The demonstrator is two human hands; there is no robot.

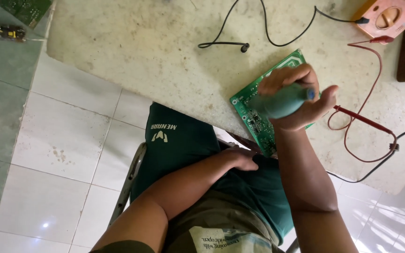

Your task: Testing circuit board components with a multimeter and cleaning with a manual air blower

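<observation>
L hand [242,158] rests on lap; R hand [301,96] holds green tool [280,102] over circuit board [254,122].

The right hand [296,100] is raised out in front, its bare forearm running straight up from the lower edge of the view, wrist bent slightly inward. Its fingers [287,77] curl tightly over the top while the thumb stretches out to the right, so the hand is closed in a fist-like grip. The left hand [242,159] rests palm down on the lap, fingers loosely together and pointing right, holding nothing, with the left forearm slanting down to the bent elbow at lower left.
</observation>
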